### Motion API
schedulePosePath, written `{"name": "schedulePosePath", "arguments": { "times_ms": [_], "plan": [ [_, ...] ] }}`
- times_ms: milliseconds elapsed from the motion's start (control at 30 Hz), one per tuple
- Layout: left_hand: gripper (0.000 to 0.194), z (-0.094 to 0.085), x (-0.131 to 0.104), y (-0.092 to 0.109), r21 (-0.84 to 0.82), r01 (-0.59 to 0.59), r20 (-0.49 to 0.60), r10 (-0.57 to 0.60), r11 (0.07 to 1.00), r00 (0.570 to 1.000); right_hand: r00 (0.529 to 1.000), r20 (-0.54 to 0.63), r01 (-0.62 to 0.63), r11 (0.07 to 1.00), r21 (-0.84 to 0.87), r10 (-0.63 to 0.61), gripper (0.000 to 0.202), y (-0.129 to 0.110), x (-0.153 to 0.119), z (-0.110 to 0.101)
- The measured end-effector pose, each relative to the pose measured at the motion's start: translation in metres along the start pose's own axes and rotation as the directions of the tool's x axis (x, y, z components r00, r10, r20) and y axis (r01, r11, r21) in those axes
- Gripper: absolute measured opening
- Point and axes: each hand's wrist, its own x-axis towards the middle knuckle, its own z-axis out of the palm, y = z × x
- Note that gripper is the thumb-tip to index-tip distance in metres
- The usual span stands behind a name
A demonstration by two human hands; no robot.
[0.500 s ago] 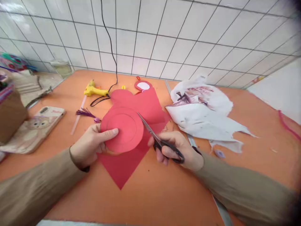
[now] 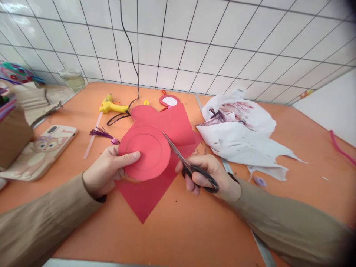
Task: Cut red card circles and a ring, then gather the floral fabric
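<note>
My left hand (image 2: 111,167) pinches a red paper disc (image 2: 144,155) at its left edge, thumb on top and fingers underneath. A thin drawn circle runs inside the disc's rim, and a short arc line shows near its top edge. In my right hand (image 2: 210,176) are black-handled scissors (image 2: 185,163), my fingers through and around the loops. The blades lie nearly closed along the disc's upper right edge, tips pointing up and left. Below the disc, red paper sheets (image 2: 144,204) rest on the orange table (image 2: 178,241), partly hidden by it.
Behind lie a yellow glue gun (image 2: 114,105) with a black cord, a purple tassel (image 2: 101,132) and a small red-and-white round piece (image 2: 170,101). A white plastic bag (image 2: 239,129) spreads at the right. A phone (image 2: 41,152) and a cardboard box (image 2: 15,133) stand at the left.
Both hands, the scissors and the disc stay almost in place. The disc's right edge has shifted very slightly right.
</note>
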Motion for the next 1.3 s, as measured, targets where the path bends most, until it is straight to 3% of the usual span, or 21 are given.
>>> {"name": "schedulePosePath", "arguments": {
  "times_ms": [733,1300],
  "plan": [
    [0.010,0.0008,0.0000,0.0023,0.022,-0.084,0.022,0.084,0.996,0.996,0.997,0.029,0.073,0.997,-0.005,-0.073,0.054,0.0069,0.0024,-0.0035],
    [0.005,-0.0009,0.0008,0.0032,0.033,-0.109,0.020,0.109,0.993,0.994,0.999,0.018,0.032,0.999,-0.041,-0.031,0.052,0.0069,0.0012,-0.0034]
  ]
}}
